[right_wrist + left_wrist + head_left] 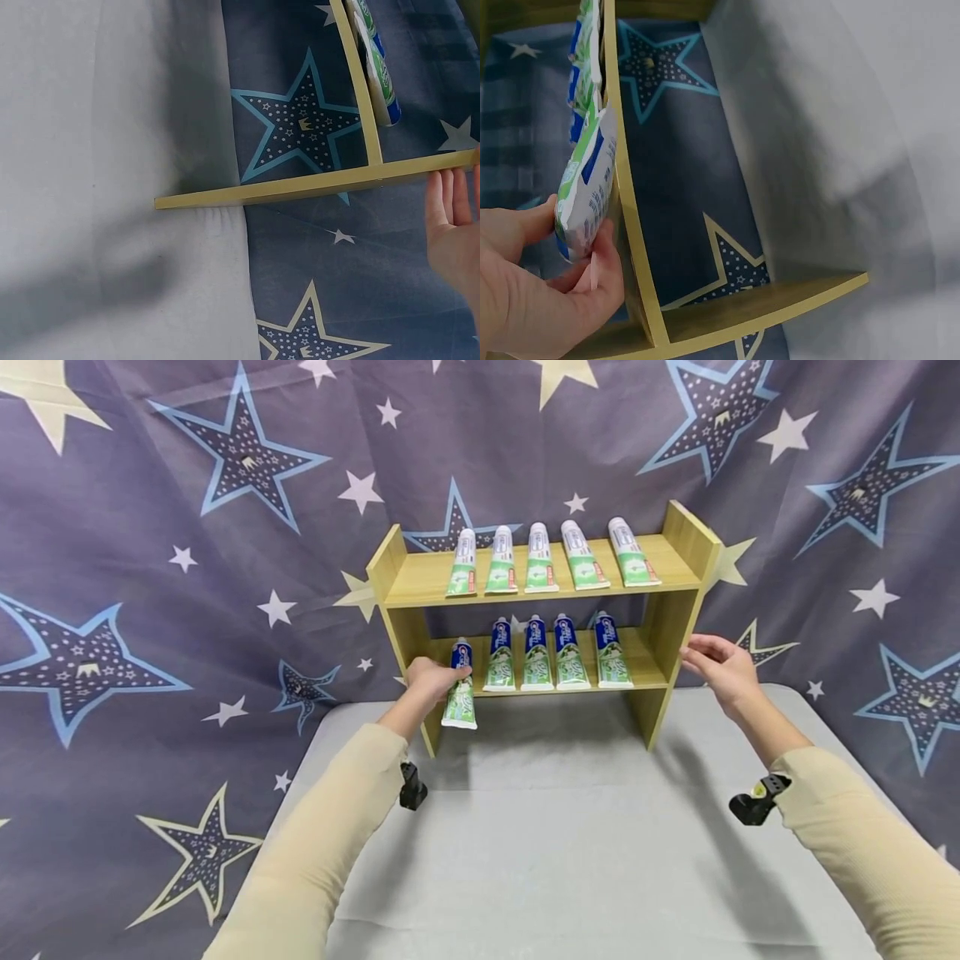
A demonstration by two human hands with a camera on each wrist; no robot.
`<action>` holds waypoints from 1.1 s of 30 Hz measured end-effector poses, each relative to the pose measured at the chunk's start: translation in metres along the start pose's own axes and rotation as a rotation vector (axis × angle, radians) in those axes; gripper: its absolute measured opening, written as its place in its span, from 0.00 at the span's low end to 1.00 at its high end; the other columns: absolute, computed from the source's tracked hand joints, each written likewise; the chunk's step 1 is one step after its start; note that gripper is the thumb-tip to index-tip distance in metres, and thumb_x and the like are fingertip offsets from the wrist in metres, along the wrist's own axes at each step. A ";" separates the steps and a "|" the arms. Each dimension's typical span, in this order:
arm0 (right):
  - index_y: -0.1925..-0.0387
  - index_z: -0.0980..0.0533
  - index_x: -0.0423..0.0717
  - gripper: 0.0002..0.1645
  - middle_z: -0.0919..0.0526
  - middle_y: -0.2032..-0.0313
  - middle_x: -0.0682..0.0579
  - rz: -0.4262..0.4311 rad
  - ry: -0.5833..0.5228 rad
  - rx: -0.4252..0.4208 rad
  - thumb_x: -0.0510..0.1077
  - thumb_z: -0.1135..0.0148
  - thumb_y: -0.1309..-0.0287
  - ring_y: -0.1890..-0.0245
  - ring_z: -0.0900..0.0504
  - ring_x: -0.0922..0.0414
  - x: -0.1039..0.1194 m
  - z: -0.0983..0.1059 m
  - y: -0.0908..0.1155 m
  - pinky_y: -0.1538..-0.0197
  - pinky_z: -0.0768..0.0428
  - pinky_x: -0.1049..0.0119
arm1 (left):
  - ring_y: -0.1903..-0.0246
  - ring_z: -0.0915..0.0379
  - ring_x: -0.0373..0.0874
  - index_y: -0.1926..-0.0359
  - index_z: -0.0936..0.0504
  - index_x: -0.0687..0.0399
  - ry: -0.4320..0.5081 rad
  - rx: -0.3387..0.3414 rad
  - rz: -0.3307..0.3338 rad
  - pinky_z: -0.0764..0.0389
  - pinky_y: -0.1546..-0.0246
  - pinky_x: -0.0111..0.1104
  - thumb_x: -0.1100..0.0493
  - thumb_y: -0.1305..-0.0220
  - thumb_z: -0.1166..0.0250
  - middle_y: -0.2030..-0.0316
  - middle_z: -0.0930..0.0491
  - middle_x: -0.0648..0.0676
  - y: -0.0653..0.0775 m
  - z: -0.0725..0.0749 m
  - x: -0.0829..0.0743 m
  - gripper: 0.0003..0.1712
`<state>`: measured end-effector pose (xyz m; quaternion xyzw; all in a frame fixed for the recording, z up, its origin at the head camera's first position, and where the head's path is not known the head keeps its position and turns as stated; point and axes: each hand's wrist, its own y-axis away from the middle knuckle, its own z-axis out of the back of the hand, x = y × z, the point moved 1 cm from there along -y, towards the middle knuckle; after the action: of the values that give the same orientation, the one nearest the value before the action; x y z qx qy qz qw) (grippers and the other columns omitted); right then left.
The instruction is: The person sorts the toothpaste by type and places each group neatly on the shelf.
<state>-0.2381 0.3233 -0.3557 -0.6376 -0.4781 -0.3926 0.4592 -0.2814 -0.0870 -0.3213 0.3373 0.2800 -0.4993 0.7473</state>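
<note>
My left hand (435, 679) pinches a blue, white and green toothpaste tube (461, 703) between thumb and fingers at the left end of the lower shelf. The tube's flat green end sticks out past the shelf's front edge, and its blue cap end points to the back. In the left wrist view the thumb and fingers lie on either side of the tube (592, 180). My right hand (723, 670) is at the outside of the wooden rack's right side panel (681, 618). Its nearly straight fingertips (448, 180) touch that panel in the right wrist view.
Several matching blue-capped tubes (537, 660) lie in a row on the lower shelf (645, 664). White and green tubes (540, 564) line the upper shelf (678, 568). The rack stands on a grey-covered table (555, 843) before a star-patterned cloth (247, 635).
</note>
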 end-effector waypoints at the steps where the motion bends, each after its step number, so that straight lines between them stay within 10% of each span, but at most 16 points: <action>1: 0.69 0.19 0.51 0.13 0.16 0.72 0.62 -0.001 0.005 -0.003 0.29 0.39 0.43 0.70 0.16 0.69 0.001 0.000 0.001 0.62 0.17 0.81 | 0.74 0.24 0.44 0.45 0.26 0.66 0.007 -0.012 0.001 0.15 0.64 0.35 0.46 0.48 0.27 0.47 0.25 0.63 -0.001 -0.001 -0.003 0.37; 14: 0.68 0.20 0.52 0.14 0.17 0.72 0.62 -0.028 0.025 -0.020 0.29 0.39 0.43 0.70 0.17 0.69 0.005 -0.005 0.013 0.61 0.17 0.81 | 0.78 0.35 0.41 0.38 0.35 0.68 -0.011 -0.108 -0.007 0.26 0.78 0.29 0.47 0.50 0.27 0.43 0.27 0.64 -0.030 -0.003 -0.014 0.45; 20: 0.69 0.19 0.53 0.15 0.18 0.73 0.62 -0.027 0.038 -0.011 0.28 0.40 0.42 0.69 0.18 0.69 0.003 -0.006 0.018 0.62 0.17 0.81 | 0.57 0.24 0.51 0.35 0.38 0.68 -0.032 -0.076 0.046 0.17 0.51 0.38 0.45 0.54 0.25 0.39 0.30 0.63 -0.063 -0.006 -0.002 0.52; 24: 0.68 0.19 0.52 0.14 0.17 0.71 0.62 -0.026 0.026 -0.003 0.29 0.39 0.43 0.69 0.17 0.69 0.004 -0.006 0.019 0.61 0.17 0.80 | 0.48 0.25 0.55 0.39 0.33 0.72 -0.120 -0.133 -0.066 0.19 0.47 0.37 0.38 0.62 0.23 0.43 0.26 0.66 -0.093 -0.015 0.010 0.57; 33: 0.70 0.19 0.51 0.14 0.17 0.72 0.61 -0.050 -0.011 -0.030 0.28 0.40 0.43 0.70 0.17 0.69 0.002 -0.004 0.024 0.62 0.17 0.81 | 0.53 0.20 0.62 0.51 0.20 0.71 -0.329 -0.211 -0.280 0.17 0.51 0.46 0.51 0.40 0.36 0.52 0.19 0.69 -0.033 -0.008 -0.004 0.27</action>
<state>-0.2148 0.3167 -0.3572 -0.6345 -0.4904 -0.4073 0.4370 -0.3148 -0.0875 -0.3305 0.1294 0.2494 -0.6140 0.7376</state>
